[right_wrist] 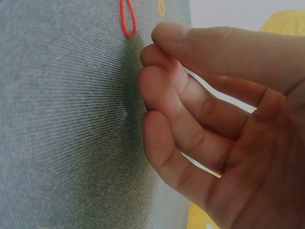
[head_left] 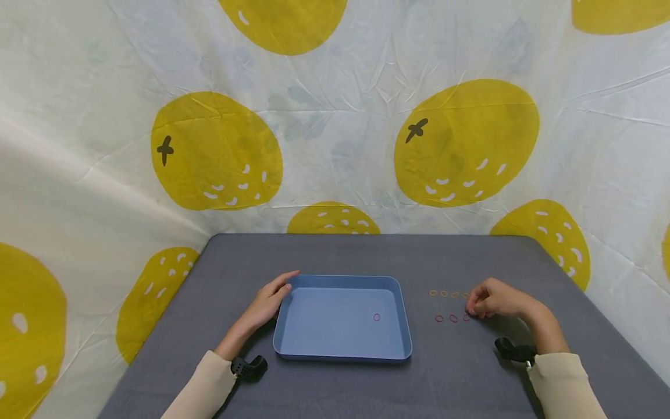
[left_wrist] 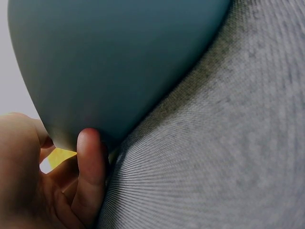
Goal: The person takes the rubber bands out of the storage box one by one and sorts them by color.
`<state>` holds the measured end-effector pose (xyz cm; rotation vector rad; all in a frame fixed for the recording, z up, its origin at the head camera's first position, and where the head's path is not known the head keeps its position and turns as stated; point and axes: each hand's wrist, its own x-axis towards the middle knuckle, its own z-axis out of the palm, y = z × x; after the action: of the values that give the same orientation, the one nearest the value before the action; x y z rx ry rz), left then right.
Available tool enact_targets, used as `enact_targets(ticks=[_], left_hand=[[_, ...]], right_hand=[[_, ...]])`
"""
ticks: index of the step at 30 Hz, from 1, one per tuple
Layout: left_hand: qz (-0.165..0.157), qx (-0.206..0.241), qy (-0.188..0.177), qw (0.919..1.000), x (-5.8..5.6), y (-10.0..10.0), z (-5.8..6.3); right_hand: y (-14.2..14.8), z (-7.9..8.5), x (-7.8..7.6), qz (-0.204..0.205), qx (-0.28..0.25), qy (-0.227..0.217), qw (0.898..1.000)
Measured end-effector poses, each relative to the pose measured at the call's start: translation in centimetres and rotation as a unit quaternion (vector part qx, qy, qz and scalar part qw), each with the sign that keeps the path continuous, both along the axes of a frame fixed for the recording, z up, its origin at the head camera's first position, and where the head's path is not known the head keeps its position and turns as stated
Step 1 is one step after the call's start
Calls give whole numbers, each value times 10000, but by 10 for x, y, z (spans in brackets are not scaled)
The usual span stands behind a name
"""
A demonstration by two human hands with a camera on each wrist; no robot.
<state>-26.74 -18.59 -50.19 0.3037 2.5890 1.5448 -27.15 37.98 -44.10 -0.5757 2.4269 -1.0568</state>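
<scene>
My left hand [head_left: 267, 302] grips the left side of a shallow blue tray [head_left: 335, 354] near its far corner. In the left wrist view, a fingertip [left_wrist: 88, 145] presses the tray's outer wall. Inside the tray lies one small red rubber band [head_left: 377, 317]. Low over the cloth, my right hand [head_left: 499, 299] has its fingers bent and its thumb close to the index finger, nothing visible between them. Just past those fingertips lies a red rubber band [right_wrist: 127, 19], the right end of a short red row. A yellow-orange band [right_wrist: 161, 7] lies farther off.
A grey cloth [head_left: 356, 390] covers the table. Right of the tray, several orange rubber bands [head_left: 444, 294] form a row behind the red bands [head_left: 439, 318]. A white curtain [head_left: 340, 145] with yellow fruit prints hangs behind the table. Each wrist wears a black device [head_left: 250, 368].
</scene>
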Motion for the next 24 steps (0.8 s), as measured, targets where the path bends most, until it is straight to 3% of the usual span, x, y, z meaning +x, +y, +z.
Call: enact_targets(ticks=[10,24], left_hand=[[6,-26,27,10000,-1,0,-1],[63,-76,101,9999,0,1,0]], right_hand=[[-3,2,0,171,-354,58,9992],[-8,10,-1,135,-346,120,9992]])
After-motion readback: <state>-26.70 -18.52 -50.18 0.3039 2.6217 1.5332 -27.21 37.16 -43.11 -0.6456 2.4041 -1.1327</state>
